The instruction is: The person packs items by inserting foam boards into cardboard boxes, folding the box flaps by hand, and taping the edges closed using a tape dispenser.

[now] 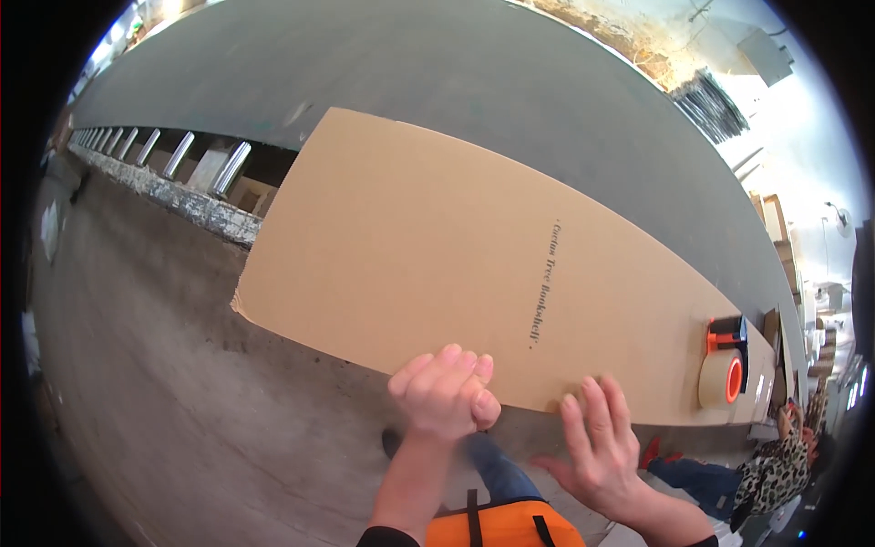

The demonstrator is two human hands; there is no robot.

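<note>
A long, flat brown cardboard box [410,237] with a line of dark print lies in front of me and reaches to the right. At its near edge my left hand [442,392] is closed in a fist, knuckles by the cardboard, and nothing shows in it. My right hand [597,447] is open, fingers spread, its fingertips at the near edge of the box. On the right part of the box stands a tape dispenser [726,333], orange and black, with a roll of tan tape [717,381] on an orange core.
A wide dark grey surface [383,64] stretches behind the box. Metal rollers [180,155] line a worn rail at the left. Another person [775,474] in a spotted top is at the far right. Concrete floor [182,365] lies below.
</note>
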